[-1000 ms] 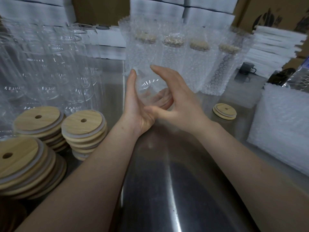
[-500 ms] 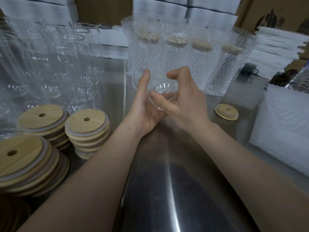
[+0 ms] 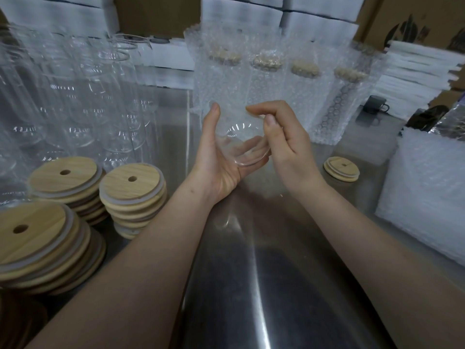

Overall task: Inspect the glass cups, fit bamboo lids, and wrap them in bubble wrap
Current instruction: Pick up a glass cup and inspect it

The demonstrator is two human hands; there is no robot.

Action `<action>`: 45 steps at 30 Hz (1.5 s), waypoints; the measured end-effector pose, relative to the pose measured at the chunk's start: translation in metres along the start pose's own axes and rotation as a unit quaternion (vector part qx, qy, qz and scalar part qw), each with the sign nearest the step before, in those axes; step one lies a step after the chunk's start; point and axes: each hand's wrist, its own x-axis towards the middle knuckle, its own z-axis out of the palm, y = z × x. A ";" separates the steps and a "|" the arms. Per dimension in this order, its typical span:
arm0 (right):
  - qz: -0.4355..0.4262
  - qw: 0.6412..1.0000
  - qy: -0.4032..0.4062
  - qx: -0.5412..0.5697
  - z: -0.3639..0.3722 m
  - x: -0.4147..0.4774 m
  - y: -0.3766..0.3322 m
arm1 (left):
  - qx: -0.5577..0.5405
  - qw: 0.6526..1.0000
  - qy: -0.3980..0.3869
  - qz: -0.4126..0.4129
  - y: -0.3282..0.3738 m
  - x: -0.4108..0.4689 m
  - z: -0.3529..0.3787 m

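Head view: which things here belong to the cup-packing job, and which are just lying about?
Job: glass cup held in left hand and right hand; bare cups; bamboo lid stacks; loose lid; wrapped cups; bubble wrap pile.
Lying about: dark mug; cardboard boxes.

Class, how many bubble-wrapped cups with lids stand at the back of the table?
4, in one row, left to right: first wrapped cup, second wrapped cup, third wrapped cup, fourth wrapped cup. More may hide behind them.
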 end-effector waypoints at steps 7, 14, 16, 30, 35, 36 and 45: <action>0.092 0.990 0.025 0.107 0.005 -0.002 -0.003 | 0.004 0.998 0.054 0.017 0.004 -0.002 0.002; 0.245 0.949 0.024 0.198 0.009 0.003 0.005 | 0.028 0.998 0.044 0.047 0.001 -0.004 0.011; 0.236 0.955 0.022 0.177 0.011 0.003 0.009 | 0.049 0.993 0.063 0.088 0.000 -0.003 0.011; 0.345 0.849 0.129 -0.378 -0.047 0.006 0.049 | 0.269 0.897 0.248 0.250 -0.006 -0.001 0.012; 0.519 0.722 -0.042 -0.455 -0.063 0.003 0.059 | 0.351 0.847 0.297 0.266 -0.007 0.001 0.010; 0.533 0.714 -0.057 -0.450 -0.064 0.003 0.060 | 0.366 0.837 0.302 0.272 -0.007 0.001 0.009; 0.400 0.833 0.052 -0.379 -0.063 0.003 0.056 | 0.497 0.752 0.324 0.287 -0.010 0.003 0.005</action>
